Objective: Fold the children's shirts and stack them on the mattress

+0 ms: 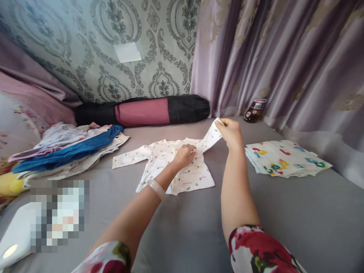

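A small white baby shirt with a fine print lies spread on the grey sheet, its neckline toward the wall. Its left-hand sleeve lies out flat to the side. My right hand pinches the cuff of the other sleeve, which it lifts up and outward. My left hand rests on the shirt's chest near that shoulder, fingers stretched over the cloth. A pale bangle circles my left wrist.
A clothes pile lies at left; folded, colourfully printed cloth lies at right. Behind the shirt is a long black and pink bag. A dark bottle stands near the curtain. A white device sits at lower left beside a blurred-out patch.
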Demonstrator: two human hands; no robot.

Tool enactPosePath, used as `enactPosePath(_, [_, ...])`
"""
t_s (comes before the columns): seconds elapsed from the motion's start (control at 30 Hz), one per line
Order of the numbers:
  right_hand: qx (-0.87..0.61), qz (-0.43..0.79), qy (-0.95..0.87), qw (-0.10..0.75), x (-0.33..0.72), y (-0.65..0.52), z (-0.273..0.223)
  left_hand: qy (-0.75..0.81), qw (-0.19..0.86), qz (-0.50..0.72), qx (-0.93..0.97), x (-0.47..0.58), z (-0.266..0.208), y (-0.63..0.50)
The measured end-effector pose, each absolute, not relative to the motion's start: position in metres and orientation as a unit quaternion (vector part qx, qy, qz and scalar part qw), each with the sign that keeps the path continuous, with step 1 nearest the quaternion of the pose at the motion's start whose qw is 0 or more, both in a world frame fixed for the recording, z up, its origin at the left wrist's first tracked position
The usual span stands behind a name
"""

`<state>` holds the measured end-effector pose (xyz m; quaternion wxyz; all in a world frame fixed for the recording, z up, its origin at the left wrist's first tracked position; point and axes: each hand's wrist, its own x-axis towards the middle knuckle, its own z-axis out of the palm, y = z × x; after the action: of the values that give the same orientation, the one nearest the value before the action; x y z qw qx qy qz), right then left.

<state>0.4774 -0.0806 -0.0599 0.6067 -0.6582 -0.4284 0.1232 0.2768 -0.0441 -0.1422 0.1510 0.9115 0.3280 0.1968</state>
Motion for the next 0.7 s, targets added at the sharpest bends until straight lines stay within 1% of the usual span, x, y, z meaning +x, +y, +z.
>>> enactPosePath(0.17, [-0.621, 0.154, -0.452, 0.622, 0.483, -0.085, -0.059, 0.314, 0.167, 0.173, 0.918, 0.307, -0.163, -0.016])
enactPosePath(0.33, [-0.605, 0.146, -0.445, 0.644, 0.484, -0.086, -0.056, 0.357, 0.206, 0.133, 0.902, 0.311, -0.168, -0.002])
enactPosePath(0.53, [-0.635, 0.148, -0.428, 0.626, 0.482, -0.086, -0.057, 0.366, 0.221, 0.001, 0.904, 0.315, -0.144, 0.005])
enactPosePath(0.7, [-0.643, 0.150, -0.400, 0.635, 0.484, -0.087, -0.056, 0.381, 0.237, -0.104, 0.887, 0.320, -0.119, 0.007])
